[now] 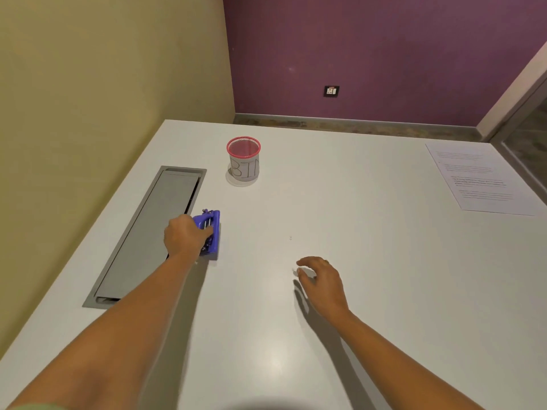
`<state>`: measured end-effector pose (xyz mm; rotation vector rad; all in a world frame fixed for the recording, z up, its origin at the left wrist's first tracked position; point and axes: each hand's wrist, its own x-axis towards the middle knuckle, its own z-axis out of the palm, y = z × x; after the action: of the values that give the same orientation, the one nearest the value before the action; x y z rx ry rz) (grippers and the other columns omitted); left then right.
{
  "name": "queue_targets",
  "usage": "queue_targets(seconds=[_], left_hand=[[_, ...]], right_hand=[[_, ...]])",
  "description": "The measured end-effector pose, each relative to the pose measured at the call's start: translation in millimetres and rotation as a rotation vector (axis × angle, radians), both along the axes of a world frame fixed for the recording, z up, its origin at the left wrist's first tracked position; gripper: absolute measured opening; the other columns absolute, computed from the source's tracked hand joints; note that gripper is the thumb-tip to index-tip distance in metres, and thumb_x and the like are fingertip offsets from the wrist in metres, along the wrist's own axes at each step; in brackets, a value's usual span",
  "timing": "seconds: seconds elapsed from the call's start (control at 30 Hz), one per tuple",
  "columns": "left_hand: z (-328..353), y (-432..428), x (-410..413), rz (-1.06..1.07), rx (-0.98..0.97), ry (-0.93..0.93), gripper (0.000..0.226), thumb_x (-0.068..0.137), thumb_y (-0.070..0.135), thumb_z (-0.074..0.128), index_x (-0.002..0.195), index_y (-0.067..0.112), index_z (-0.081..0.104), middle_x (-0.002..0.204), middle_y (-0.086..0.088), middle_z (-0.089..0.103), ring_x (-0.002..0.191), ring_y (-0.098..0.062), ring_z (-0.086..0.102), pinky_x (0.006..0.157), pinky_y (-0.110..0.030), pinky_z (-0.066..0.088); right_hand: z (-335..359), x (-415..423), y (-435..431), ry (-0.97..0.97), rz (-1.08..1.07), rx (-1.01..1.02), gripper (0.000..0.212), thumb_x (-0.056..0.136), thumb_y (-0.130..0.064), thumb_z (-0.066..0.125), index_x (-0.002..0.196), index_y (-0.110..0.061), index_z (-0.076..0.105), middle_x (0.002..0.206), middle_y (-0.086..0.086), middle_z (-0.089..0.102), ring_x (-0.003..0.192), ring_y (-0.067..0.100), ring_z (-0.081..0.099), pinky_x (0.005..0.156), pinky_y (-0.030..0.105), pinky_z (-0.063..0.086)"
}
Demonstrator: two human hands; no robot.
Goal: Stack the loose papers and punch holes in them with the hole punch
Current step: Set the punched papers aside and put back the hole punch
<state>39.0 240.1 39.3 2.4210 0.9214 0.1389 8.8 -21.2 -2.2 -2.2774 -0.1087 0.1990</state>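
The left hand [186, 235] hides half the punch [213, 229], fingers curled round it, at 10 o'clock on the table [355, 232]. The right hand [322, 279] is loosely spread and holds nothing. The papers [479, 179] lie at 2 o'clock, print unreadable, edge cut off. A bin [243, 161] stands at 12, and a hatch [148, 232] lies at 9.

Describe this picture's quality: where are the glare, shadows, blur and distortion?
Head view: soft glare on the table near the bottom; the right hand casts a shadow to its left; the left hand on the hole punch looks slightly blurred; wide-angle distortion slants the walls.
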Motion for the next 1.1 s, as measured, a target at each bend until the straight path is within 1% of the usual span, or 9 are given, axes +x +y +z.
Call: queue_targets(seconds=[0.27, 0.47, 0.53, 0.6, 0.67, 0.73, 0.83, 0.93, 1.1], left_hand=[[-6.4, 3.6, 9.0, -0.043, 0.183, 0.209, 0.035, 0.078, 0.021, 0.070, 0.101, -0.003, 0.059, 0.095, -0.021, 0.065, 0.085, -0.036, 0.064, 0.065, -0.037, 0.049], [-16.3, 3.6, 8.7, -0.067, 0.237, 0.242, 0.029, 0.081, 0.019, 0.067, 0.098, -0.002, 0.059, 0.096, -0.020, 0.065, 0.084, -0.035, 0.063, 0.064, -0.035, 0.047], [-16.7, 3.3, 9.0, -0.091, 0.256, 0.260, 0.027, 0.082, 0.020, 0.067, 0.096, -0.002, 0.059, 0.096, -0.019, 0.065, 0.085, -0.034, 0.063, 0.063, -0.033, 0.044], [-14.6, 0.8, 11.0, -0.099, 0.242, 0.289, 0.033, 0.079, 0.025, 0.070, 0.095, 0.000, 0.057, 0.095, -0.018, 0.064, 0.086, -0.032, 0.062, 0.063, -0.032, 0.042], [-11.4, -3.6, 12.8, -0.094, 0.236, 0.304, 0.047, 0.077, 0.036, 0.071, 0.101, 0.000, 0.052, 0.099, -0.017, 0.060, 0.090, -0.031, 0.059, 0.066, -0.034, 0.043], [-16.9, -7.3, 14.5, -0.138, 0.324, 0.281, 0.072, 0.079, 0.047, 0.065, 0.126, -0.003, 0.040, 0.127, -0.020, 0.051, 0.114, -0.033, 0.051, 0.081, -0.039, 0.045], [-34.6, -23.4, 10.8, -0.353, 0.339, 0.124, 0.072, 0.089, 0.043, 0.051, 0.143, 0.003, 0.025, 0.152, -0.016, 0.027, 0.141, -0.027, 0.025, 0.114, -0.042, 0.020], [-53.0, -49.4, 0.2, -0.519, 0.215, 0.020, 0.059, 0.094, 0.036, 0.044, 0.144, 0.008, 0.029, 0.153, -0.009, 0.029, 0.144, -0.019, 0.021, 0.117, -0.036, 0.001], [-87.5, -68.0, -15.0, -0.586, 0.150, 0.120, 0.065, 0.094, 0.050, 0.025, 0.148, 0.014, 0.018, 0.158, -0.005, 0.014, 0.147, -0.019, 0.008, 0.118, -0.038, -0.001]], right_hand=[[-3.2, 5.2, -10.5, 0.029, -0.020, -0.027, 0.020, 0.091, -0.018, 0.050, 0.104, -0.016, 0.064, 0.112, -0.006, 0.061, 0.108, 0.012, 0.054, 0.089, 0.025, 0.043], [-5.3, 8.2, -11.2, 0.025, -0.030, -0.022, 0.018, 0.090, -0.015, 0.051, 0.102, -0.015, 0.065, 0.100, -0.011, 0.056, 0.089, 0.004, 0.053, 0.086, 0.024, 0.044], [-7.4, 9.0, -10.4, 0.033, -0.037, -0.013, 0.018, 0.091, -0.015, 0.051, 0.100, -0.016, 0.065, 0.096, -0.012, 0.055, 0.080, -0.002, 0.055, 0.080, 0.018, 0.044], [-10.5, 11.0, -9.2, 0.020, -0.036, -0.041, 0.016, 0.091, -0.017, 0.053, 0.099, -0.016, 0.066, 0.090, -0.014, 0.054, 0.081, 0.001, 0.054, 0.072, 0.014, 0.039], [-13.1, 13.7, -7.1, 0.025, -0.043, -0.049, 0.016, 0.091, -0.017, 0.053, 0.098, -0.015, 0.067, 0.084, -0.015, 0.052, 0.083, 0.008, 0.054, 0.074, 0.018, 0.039], [-15.7, 16.5, -4.7, 0.049, -0.055, -0.043, 0.017, 0.091, -0.016, 0.053, 0.100, -0.013, 0.067, 0.086, -0.010, 0.054, 0.082, 0.011, 0.055, 0.078, 0.021, 0.042], [-19.4, 20.0, -2.2, 0.104, -0.036, -0.061, 0.020, 0.090, -0.013, 0.054, 0.106, -0.012, 0.064, 0.095, -0.001, 0.054, 0.079, 0.010, 0.052, 0.079, 0.020, 0.038], [-23.6, 24.7, 0.2, 0.122, 0.008, -0.101, 0.022, 0.088, -0.013, 0.057, 0.109, -0.012, 0.062, 0.094, -0.001, 0.049, 0.071, -0.002, 0.044, 0.074, 0.016, 0.032], [-27.3, 30.6, 9.3, 0.117, 0.054, -0.122, 0.020, 0.085, -0.014, 0.062, 0.104, -0.009, 0.063, 0.091, -0.001, 0.047, 0.069, -0.005, 0.041, 0.060, 0.006, 0.031]])
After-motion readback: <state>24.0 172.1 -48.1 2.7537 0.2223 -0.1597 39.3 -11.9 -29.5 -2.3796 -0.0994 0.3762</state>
